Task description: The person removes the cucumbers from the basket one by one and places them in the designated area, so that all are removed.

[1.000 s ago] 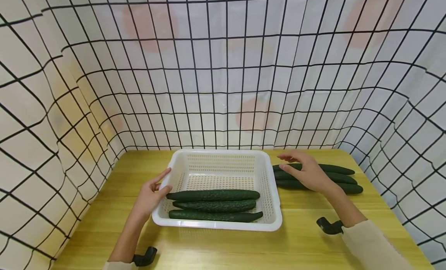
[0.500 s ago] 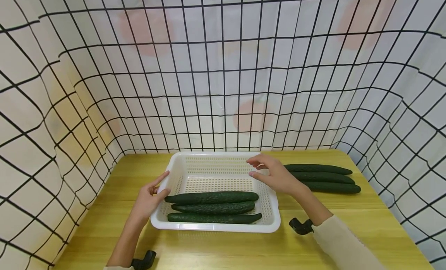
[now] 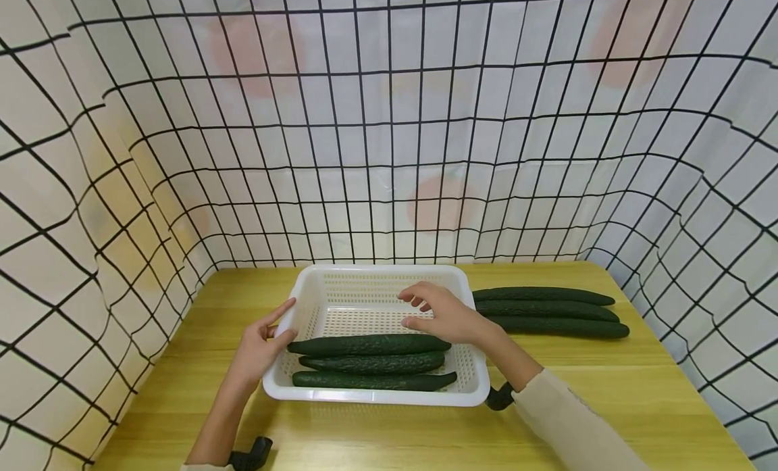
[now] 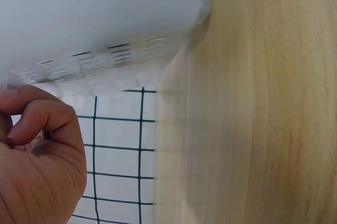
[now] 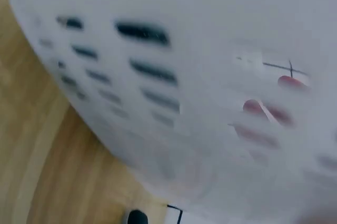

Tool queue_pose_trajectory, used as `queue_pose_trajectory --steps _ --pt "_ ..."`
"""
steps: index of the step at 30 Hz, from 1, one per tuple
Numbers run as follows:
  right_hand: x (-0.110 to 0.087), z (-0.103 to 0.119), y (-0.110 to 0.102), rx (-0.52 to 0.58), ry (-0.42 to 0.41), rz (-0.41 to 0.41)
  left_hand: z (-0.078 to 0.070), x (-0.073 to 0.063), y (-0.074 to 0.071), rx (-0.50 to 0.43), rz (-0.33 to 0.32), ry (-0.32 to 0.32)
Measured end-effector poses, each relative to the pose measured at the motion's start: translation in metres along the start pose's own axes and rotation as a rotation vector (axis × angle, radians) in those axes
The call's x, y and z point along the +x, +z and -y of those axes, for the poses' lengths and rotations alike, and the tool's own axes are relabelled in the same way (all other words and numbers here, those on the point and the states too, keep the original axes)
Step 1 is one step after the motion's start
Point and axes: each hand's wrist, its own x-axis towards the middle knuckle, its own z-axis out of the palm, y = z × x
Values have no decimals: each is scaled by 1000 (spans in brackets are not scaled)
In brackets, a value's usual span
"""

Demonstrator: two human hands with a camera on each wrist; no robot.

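Three dark green cucumbers, the farthest one (image 3: 371, 344) among them, lie side by side along the near side of a white slotted plastic basket (image 3: 377, 398). At the basket's left rim, my left hand (image 3: 258, 349) grips the edge; the left wrist view shows that hand (image 4: 39, 155) with bent fingers against the basket's side. Over the right part of the basket hovers my right hand (image 3: 452, 317), fingers loosely bent and nothing between them. In the right wrist view the basket wall (image 5: 210, 13) fills most of the picture, with reddish fingertips showing through its slots.
Three more cucumbers (image 3: 547, 310) lie together on the wooden table (image 3: 365, 437) just right of the basket. Behind and at both sides rises a white curtain with a black grid (image 3: 389, 140).
My right hand has moved left from above the cucumbers on the table to over the inside of the basket. The left hand has stayed on the left rim.
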Motion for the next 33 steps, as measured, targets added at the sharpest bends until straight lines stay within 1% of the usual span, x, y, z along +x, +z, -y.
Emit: queue_pose_trajectory --steps 4,10,18,22,24,28,33 --pt "7 0 10 1 0 57 -2 -1 1 -1 1 3" --pt "14 -4 20 -83 16 139 -1 0 2 13 -3 -3" --pt "15 -2 27 -183 84 331 0 3 0 51 -18 -20" --pt "15 -1 28 -239 126 408 -2 1 0 58 -19 -24" --pt "16 -1 29 -261 134 425 -3 1 0 56 -18 -23" --pt "18 -1 28 -296 129 430 -2 2 0 48 -13 -21" --pt "20 0 28 -303 107 407 0 2 -1 31 -17 -22"
